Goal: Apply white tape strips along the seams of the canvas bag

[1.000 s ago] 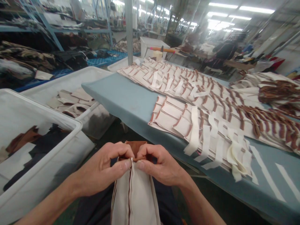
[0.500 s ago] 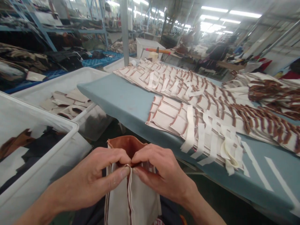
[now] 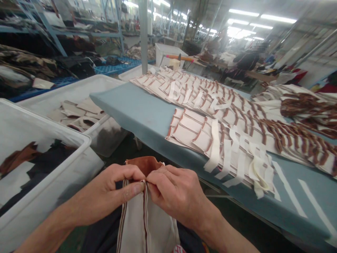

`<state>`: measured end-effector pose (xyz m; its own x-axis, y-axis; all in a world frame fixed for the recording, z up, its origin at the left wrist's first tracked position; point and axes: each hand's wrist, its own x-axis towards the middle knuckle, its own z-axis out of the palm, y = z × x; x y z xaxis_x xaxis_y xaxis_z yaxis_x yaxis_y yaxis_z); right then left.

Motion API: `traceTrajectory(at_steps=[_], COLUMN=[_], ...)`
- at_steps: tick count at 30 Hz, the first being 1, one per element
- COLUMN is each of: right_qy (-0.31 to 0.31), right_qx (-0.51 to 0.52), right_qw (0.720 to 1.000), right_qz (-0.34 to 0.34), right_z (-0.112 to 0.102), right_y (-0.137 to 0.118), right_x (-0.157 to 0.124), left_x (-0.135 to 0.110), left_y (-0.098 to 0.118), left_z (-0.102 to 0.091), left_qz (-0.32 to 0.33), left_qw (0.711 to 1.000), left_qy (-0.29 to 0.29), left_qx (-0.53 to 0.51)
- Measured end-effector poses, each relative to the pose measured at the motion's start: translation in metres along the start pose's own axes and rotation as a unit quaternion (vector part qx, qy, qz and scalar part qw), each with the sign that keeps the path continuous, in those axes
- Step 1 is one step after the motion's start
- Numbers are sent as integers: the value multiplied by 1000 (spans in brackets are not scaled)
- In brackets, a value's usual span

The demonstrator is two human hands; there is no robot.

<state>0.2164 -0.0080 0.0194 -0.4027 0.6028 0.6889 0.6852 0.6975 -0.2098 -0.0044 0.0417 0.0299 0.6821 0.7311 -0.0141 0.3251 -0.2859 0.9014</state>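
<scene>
A cream fabric piece (image 3: 134, 221) with a brown lining hangs upright in front of my lap, its top opening facing up. Down its front runs a seam with a dark brown line. My left hand (image 3: 116, 189) pinches the top edge just left of this seam, thumb in front and index finger behind. On the other side of the seam my right hand (image 3: 176, 193) grips the same edge, its fingers curled in tightly. The two sets of fingertips nearly touch. What lies between the right fingertips is hidden.
A blue-grey table (image 3: 142, 112) carries rows of overlapping cream pieces (image 3: 189, 126) with brown edges, and white strips (image 3: 226, 161) lie across some. White bins (image 3: 86, 151) with fabric scraps stand at the left. Farther back, a person (image 3: 247, 59) sits among work tables.
My right fingers have curled in more tightly, and the hand has turned over the edge. The brown opening looks narrower. The whole view has shifted slightly.
</scene>
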Motion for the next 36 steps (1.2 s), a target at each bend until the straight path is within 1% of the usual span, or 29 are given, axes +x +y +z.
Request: traceTrajectory(at_steps=[3,5,6,7,8,10,11,13,15,16,18,21,25,28,30,33,34,36], right_qy=[16,0,-22,-54,-89,-158,-182,-205,-214,-217,-222,-216,-210,-210,-200,-181,-186,-212], right_qx=[-4,53,100,155,211,307,342,392,415,418,408,364,278,222,240,325,343,370], right_qw=[1000,998,993,982,963,912,888,853,838,837,843,872,917,936,930,895,884,864], right_qz=[7,34,61,98,140,221,249,277,281,279,271,245,197,175,192,244,256,267], right_z=[3,2,1,-1,-2,-5,-5,-6,-5,-5,-6,-9,-13,-15,-16,-17,-16,-12], right_y=[2,7,9,12,16,21,23,26,27,27,26,24,22,19,17,14,13,14], right_x=[-1,0,2,4,6,11,14,19,22,23,24,25,27,27,25,21,20,17], left_x=[-1,-1,-1,-1,-1,-2,-2,-3,-3,-3,-2,1,7,12,14,9,7,1], left_y=[1,0,0,-1,-3,-6,-8,-10,-8,-6,-3,1,6,12,14,14,13,14], left_z=[0,0,1,1,2,4,5,6,6,6,5,4,1,-1,0,0,0,-2], left_qz=[-10,-2,0,3,6,8,8,4,-7,-10,-17,-16,20,35,42,45,37,13], left_qw=[1000,1000,1000,1000,1000,1000,1000,1000,1000,1000,999,996,989,981,978,981,984,991], left_qy=[-8,-11,-11,-8,-3,8,12,21,25,27,33,43,47,39,46,58,51,20], left_qx=[-5,-11,-14,-18,-21,-26,-27,-24,-7,3,30,78,140,188,201,180,168,134])
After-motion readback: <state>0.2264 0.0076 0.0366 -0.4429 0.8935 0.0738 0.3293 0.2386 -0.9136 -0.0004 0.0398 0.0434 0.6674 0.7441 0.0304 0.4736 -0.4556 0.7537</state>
